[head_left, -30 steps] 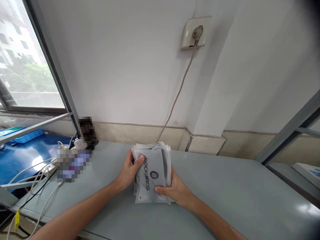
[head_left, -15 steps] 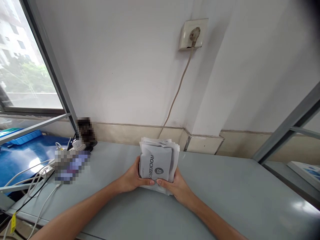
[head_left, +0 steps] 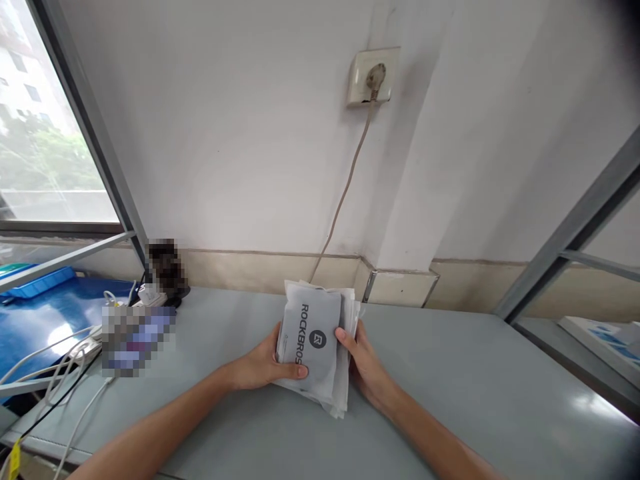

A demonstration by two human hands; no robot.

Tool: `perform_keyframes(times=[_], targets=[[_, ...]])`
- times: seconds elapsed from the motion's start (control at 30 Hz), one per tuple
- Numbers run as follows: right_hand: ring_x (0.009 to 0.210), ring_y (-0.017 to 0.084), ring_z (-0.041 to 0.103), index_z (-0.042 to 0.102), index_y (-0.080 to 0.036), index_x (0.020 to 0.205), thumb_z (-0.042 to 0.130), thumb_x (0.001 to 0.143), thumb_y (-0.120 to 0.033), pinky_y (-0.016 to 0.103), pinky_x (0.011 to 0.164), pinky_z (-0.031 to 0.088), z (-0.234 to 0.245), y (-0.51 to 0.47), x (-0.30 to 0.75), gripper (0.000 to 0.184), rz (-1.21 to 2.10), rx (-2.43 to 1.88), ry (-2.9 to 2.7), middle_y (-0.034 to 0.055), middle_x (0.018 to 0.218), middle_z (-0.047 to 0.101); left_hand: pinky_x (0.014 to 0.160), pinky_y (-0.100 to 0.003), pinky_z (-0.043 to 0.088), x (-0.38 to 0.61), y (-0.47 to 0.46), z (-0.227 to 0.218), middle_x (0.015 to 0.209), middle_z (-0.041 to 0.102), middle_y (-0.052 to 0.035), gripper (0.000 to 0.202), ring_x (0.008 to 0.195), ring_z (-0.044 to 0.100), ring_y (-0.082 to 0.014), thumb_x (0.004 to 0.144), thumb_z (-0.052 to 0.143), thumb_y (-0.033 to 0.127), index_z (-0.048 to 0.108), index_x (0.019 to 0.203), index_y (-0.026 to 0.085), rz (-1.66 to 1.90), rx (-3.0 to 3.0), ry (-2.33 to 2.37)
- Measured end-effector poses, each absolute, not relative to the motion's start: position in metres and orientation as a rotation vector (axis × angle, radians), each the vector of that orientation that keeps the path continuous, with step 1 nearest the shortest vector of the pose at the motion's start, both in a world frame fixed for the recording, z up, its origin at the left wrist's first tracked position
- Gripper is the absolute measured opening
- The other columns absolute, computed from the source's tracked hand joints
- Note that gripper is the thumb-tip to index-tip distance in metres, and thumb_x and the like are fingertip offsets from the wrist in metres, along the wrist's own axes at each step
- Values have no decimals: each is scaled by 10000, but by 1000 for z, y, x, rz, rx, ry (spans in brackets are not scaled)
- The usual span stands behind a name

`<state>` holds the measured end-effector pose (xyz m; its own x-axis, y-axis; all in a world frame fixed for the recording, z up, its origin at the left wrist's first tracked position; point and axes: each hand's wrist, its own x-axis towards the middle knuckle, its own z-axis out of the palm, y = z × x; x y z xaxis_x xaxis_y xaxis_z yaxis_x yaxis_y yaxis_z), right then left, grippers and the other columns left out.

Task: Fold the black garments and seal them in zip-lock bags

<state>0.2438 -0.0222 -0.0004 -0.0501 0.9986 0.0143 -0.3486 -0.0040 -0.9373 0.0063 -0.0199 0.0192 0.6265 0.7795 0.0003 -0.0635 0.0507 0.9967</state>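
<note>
Between my two hands is a stack of pale plastic packets [head_left: 316, 343], printed "ROCKBROS" with a round dark logo on the front one. My left hand [head_left: 263, 363] wraps the stack's left edge, its thumb lying across the lower front. Around the right edge closes my right hand [head_left: 367, 363], with the thumb pressed on the front packet near the logo. The packets stand slightly fanned, tilted back above the grey tabletop [head_left: 240, 433]. Fingers behind the stack are hidden, and whether its lower edge touches the table I cannot tell.
A power strip [head_left: 90, 345] with white cables lies at the left, beside a blurred-out flat object [head_left: 137, 340]. Behind the table, a plug sits in a wall socket [head_left: 374, 77]. Grey metal frame bars [head_left: 565, 247] slant up at both sides. A blue tray [head_left: 43, 283] is at far left.
My right thumb has moved up from the stack's lower front to beside the logo. The stack has tilted and fanned a little, showing more of the front packet. The view has shifted slightly.
</note>
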Motion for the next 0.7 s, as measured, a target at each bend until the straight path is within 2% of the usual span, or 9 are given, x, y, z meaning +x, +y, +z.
perform_keyframes(times=[0.1,0.2,0.3,0.4,0.5,0.53,0.6,0.7], targets=[[1265,341,637,471,-345,1328,773,842,-570,546,1055,555,6,-25,243,614,1358,-980,-980,66,1347,669,1156,-583,441,5,-23,22,1506,565,-140,788,1406,525,-363,835,857,408,451,1497,277,700,1394,693],[1301,308,613,414,-400,1403,757,859,-558,502,1079,546,9,-24,242,662,1286,-1003,-1016,32,1396,645,1172,-551,429,4,-26,26,1524,546,-143,669,1443,481,-353,935,721,510,469,1501,260,698,1409,707],[1303,288,618,370,-421,1438,745,864,-566,476,1087,542,5,-21,243,702,1272,-1032,-1023,16,1406,642,1183,-524,414,5,-26,25,1540,514,-146,734,1446,473,-335,962,663,552,373,1569,261,741,1413,738],[1295,297,631,377,-406,1442,711,878,-584,494,1087,542,-3,-16,245,680,1287,-1127,-994,21,1400,652,1160,-536,420,5,-22,20,1474,559,-151,841,1361,554,-326,978,612,592,192,1637,282,806,1385,816],[1326,311,616,415,-394,1452,681,896,-580,515,1082,548,-6,-14,247,643,1296,-1218,-988,27,1443,635,1146,-546,414,6,-15,12,1382,619,-159,825,1286,607,-332,974,587,631,240,1620,251,839,1396,911],[1343,311,606,449,-385,1442,677,901,-568,511,1090,546,-5,-13,246,615,1303,-1219,-1004,27,1453,633,1147,-545,411,7,-13,10,1414,595,-174,826,1295,597,-341,959,604,641,283,1604,238,869,1409,941],[1371,308,589,512,-367,1421,671,912,-547,497,1113,536,-2,-14,245,563,1334,-1178,-1045,24,1461,637,1156,-554,402,8,-10,5,1559,462,-206,863,1360,537,-373,921,651,656,316,1594,232,948,1425,995],[1455,307,504,540,-356,1449,681,908,-566,499,1196,461,-4,-15,243,598,1338,-1161,-1057,9,1541,578,1219,-573,331,10,-7,-1,1721,194,-178,929,1517,342,-398,922,642,664,213,1641,264,1034,1450,1022]])
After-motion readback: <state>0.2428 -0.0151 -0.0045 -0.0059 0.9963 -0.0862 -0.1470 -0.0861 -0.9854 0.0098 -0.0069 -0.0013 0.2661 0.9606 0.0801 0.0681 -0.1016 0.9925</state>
